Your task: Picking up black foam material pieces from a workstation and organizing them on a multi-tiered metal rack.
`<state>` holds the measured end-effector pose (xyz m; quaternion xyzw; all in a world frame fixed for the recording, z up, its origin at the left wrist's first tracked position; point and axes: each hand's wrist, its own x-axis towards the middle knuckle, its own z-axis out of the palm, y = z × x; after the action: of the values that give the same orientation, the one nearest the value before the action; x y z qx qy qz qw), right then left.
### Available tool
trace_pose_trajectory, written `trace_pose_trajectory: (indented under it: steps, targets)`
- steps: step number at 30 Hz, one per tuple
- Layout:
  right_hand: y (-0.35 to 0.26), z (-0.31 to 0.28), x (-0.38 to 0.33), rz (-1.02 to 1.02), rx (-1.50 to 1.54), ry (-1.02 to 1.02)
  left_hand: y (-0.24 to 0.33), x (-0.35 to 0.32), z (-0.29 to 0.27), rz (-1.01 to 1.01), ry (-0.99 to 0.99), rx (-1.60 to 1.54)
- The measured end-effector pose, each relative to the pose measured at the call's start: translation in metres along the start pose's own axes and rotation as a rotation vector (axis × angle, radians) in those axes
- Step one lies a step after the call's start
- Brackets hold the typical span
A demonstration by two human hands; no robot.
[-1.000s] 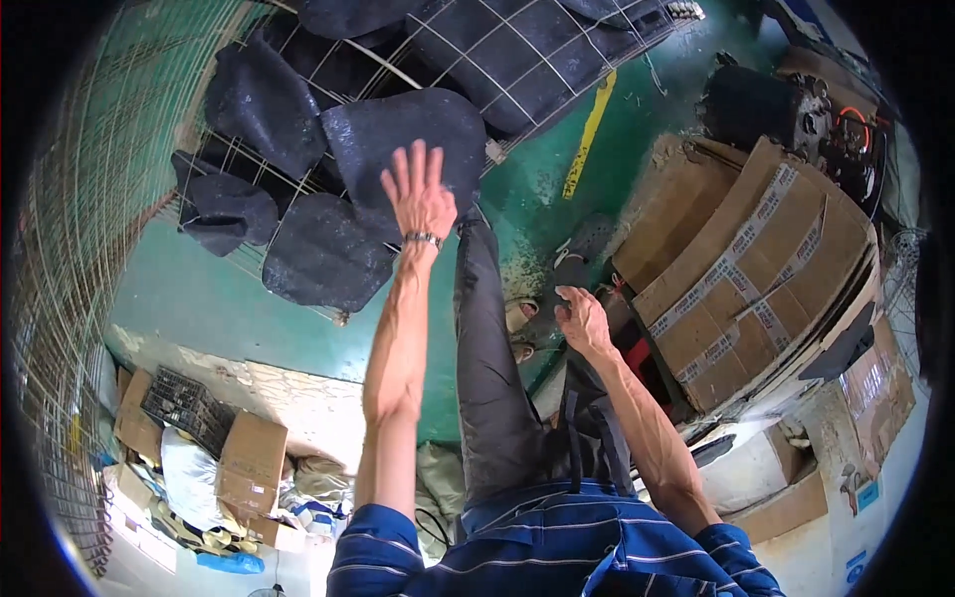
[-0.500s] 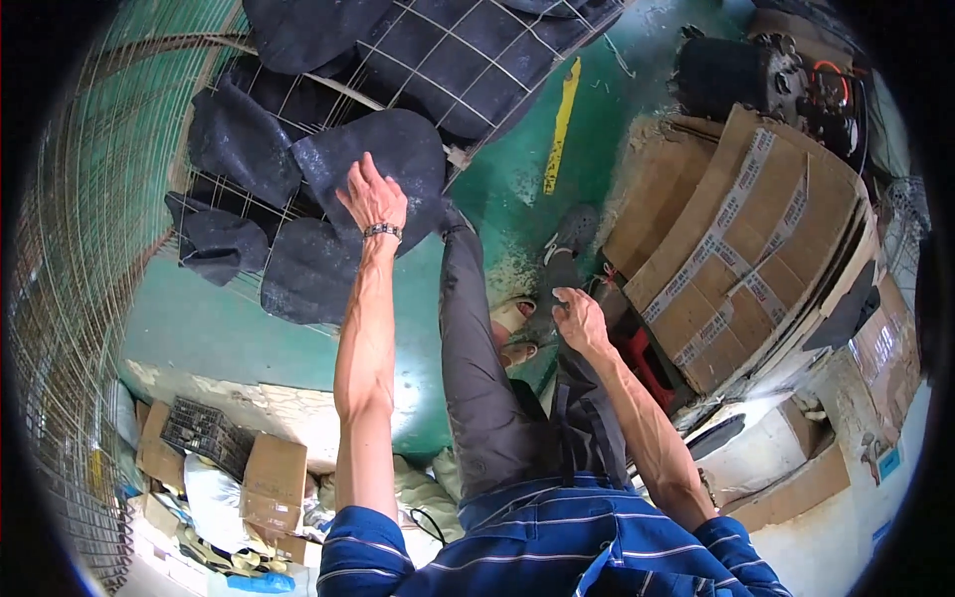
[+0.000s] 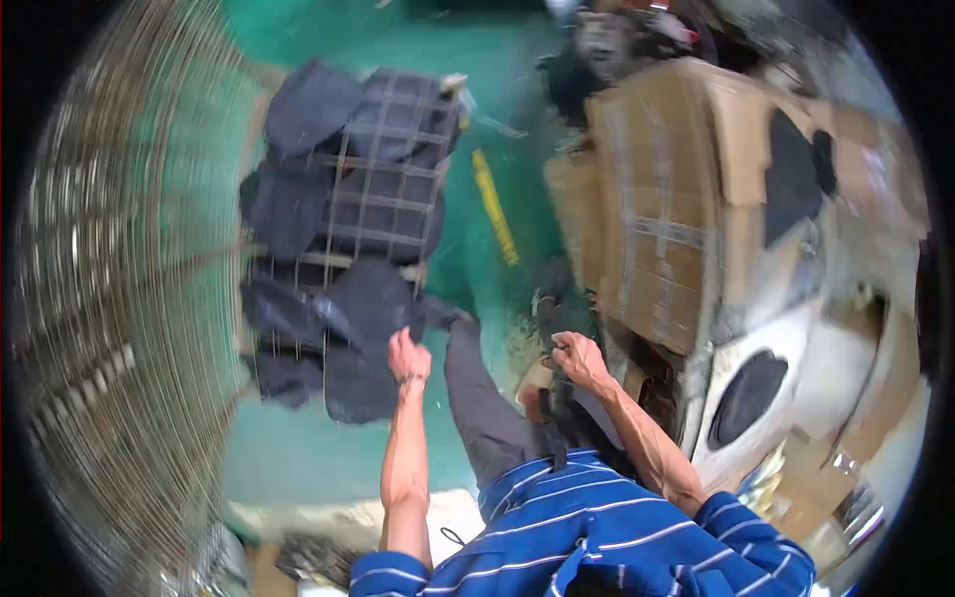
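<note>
At centre frame the left hand (image 3: pixel 408 356) closes its fingers on the edge of a dark grey fabric piece (image 3: pixel 363 343), while the right hand (image 3: pixel 577 356), loosely curled, touches a black strap (image 3: pixel 553 393). Beyond, toward upper left, more dark pieces lie under a wire grid rack (image 3: pixel 383 184) on the green floor (image 3: pixel 298 453).

Whole frame motion-blurred; left hand (image 3: pixel 408 356) grip on dark fabric pieces (image 3: pixel 358 318) unclear, cardboard boxes (image 3: pixel 667 209) smeared.

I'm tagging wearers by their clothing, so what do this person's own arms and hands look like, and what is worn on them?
Both forearms are bare below short blue sleeves with thin white stripes. The left hand has a dark band or bracelet at its wrist. The right hand shows no glove, and nothing worn on it can be made out. The picture is too blurred to tell finer details.
</note>
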<state>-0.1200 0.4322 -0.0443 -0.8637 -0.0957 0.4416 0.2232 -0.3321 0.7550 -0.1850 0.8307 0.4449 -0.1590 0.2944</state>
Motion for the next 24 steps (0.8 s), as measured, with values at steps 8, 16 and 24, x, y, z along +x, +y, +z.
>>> trace_pose_trajectory:
  steps: [8, 16, 24]
  targets:
    - [0.069, -0.132, -0.097, 0.070, 0.234, 0.580, 0.072, -0.025, -0.026, 0.133, -0.243, 0.118]
    - [0.253, -0.203, -0.225, 0.773, 0.164, 1.262, 0.196, -0.005, -0.013, 0.254, -0.398, 0.132]
    - [0.334, -0.263, -0.254, 1.011, 0.144, 1.013, 0.285, -0.005, -0.037, 0.299, -0.557, 0.100]
